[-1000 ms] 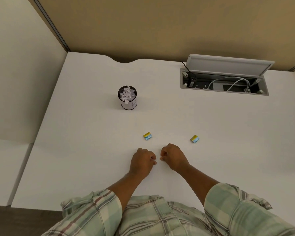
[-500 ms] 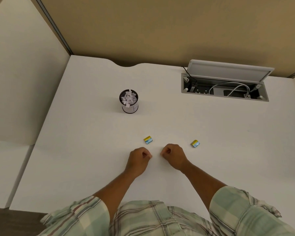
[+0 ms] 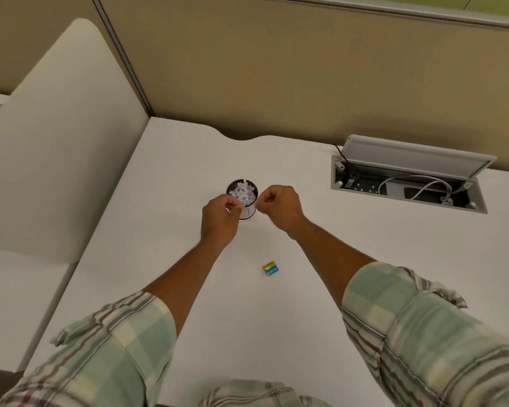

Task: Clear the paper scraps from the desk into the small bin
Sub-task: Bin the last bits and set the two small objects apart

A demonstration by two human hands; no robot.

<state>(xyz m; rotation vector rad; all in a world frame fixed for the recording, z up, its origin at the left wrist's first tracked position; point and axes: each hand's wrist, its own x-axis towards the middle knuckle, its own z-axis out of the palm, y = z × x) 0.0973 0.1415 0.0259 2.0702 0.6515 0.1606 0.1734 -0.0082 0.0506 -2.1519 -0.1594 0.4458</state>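
The small dark bin (image 3: pixel 242 187) stands upright on the white desk (image 3: pixel 350 259), heaped with white paper scraps (image 3: pixel 243 193). My left hand (image 3: pixel 220 216) hovers at the bin's near left rim and partly covers its wall. Its thumb and forefinger are pinched on a tiny white paper scrap (image 3: pixel 228 210). My right hand (image 3: pixel 280 206) is just right of the bin, fingers curled into a closed pinch. Whether it holds anything is too small to see.
A yellow and blue packet (image 3: pixel 270 268) lies on the desk between my forearms. An open cable hatch (image 3: pixel 406 186) with sockets and white cables sits at the back right. Beige partition walls (image 3: pixel 276 77) close the far and left sides.
Both hands rose from the desk near its front and moved forward to the bin, still pinched. The view tilted up. The second packet on the right is now out of sight.
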